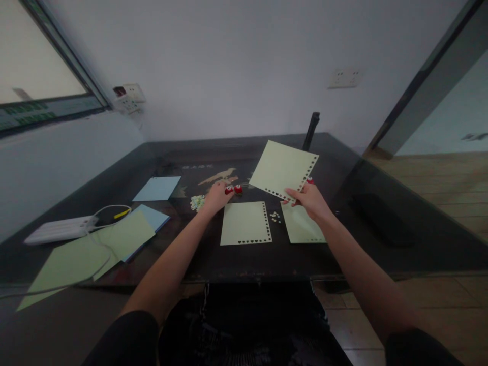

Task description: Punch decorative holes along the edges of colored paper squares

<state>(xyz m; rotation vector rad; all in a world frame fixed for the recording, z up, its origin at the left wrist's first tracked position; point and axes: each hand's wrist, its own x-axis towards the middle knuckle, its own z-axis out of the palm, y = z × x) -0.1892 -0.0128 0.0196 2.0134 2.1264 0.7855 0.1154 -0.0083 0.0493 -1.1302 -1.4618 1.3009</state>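
My right hand (310, 201) pinches the lower right edge of a pale yellow-green sheet of paper (284, 168), lifted above the table and tilted. Small shapes are punched along two of its edges. A bit of a red object (310, 180) shows behind this hand. Across the table, the fingers of my left hand (216, 197) close around a small red craft punch (229, 190); a second red punch (238, 189) stands beside it. Between my arms lies another punched sheet (247, 223), with hearts and dots cut along its right and bottom edges. More pale paper (305, 226) rests under my right hand.
Small paper cut-outs (197, 203) are heaped beside my left wrist, and a few scraps (275, 217) lie between the sheets. Blue paper (158, 188), green sheets (84, 251), a white power strip (63, 230) with cables and a dark flat object (381, 218) are on the dark table (236, 267).
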